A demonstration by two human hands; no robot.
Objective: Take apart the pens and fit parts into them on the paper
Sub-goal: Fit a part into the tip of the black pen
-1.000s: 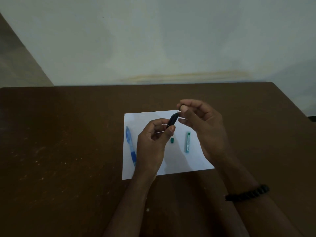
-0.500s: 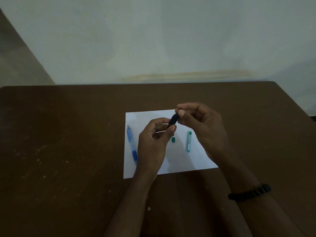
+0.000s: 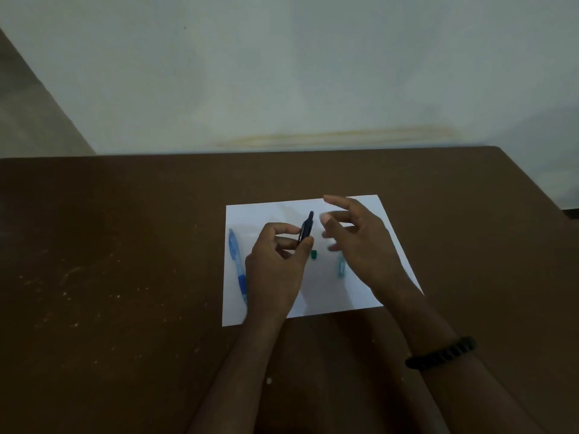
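A white sheet of paper (image 3: 269,214) lies on the brown table. My left hand (image 3: 275,267) pinches a dark pen (image 3: 307,228) between thumb and fingers, holding it upright above the sheet. My right hand (image 3: 360,242) hovers just right of the pen with its fingers spread and holds nothing. A blue pen (image 3: 237,264) lies along the sheet's left edge. A small green cap (image 3: 314,254) sits on the paper under the dark pen. A teal tube (image 3: 341,268) lies on the paper, partly hidden by my right hand.
The brown table (image 3: 125,245) reaches to a pale wall at the back. Its right edge slants down past the paper. A black bead bracelet (image 3: 441,353) is on my right wrist.
My right hand let go of the dark pen's top and drew back to the right with its fingers opened. My left hand kept hold of the pen.
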